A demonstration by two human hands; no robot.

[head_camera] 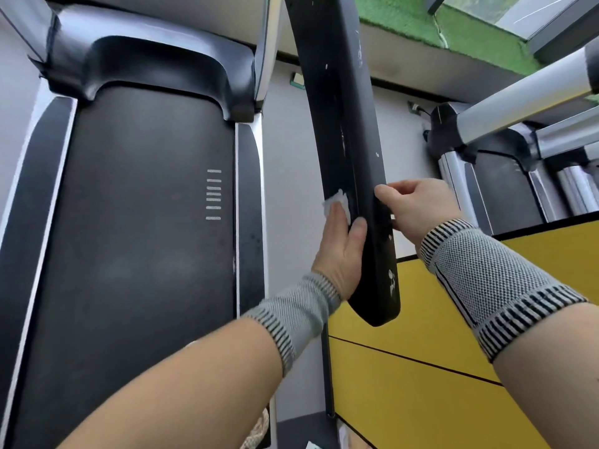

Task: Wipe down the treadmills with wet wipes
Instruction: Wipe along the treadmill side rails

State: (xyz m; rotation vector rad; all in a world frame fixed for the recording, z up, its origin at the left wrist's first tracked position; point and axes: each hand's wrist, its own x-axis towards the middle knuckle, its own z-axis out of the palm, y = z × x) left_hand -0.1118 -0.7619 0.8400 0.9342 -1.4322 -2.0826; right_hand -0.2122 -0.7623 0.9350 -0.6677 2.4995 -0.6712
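Observation:
A long black treadmill handrail runs from the top of the view down to the middle, with white scuffs near its lower end. My left hand grips the rail from the left and presses a small white wet wipe against its inner side, thumb on the rail's top. My right hand holds the rail's right edge at about the same height, thumb on the front. The treadmill's dark belt and black motor cover lie to the left, below the rail.
A second treadmill with silver posts stands at the right. Yellow floor panels lie under the rail's end. Pale grey floor runs between the machines. Green turf shows at the top.

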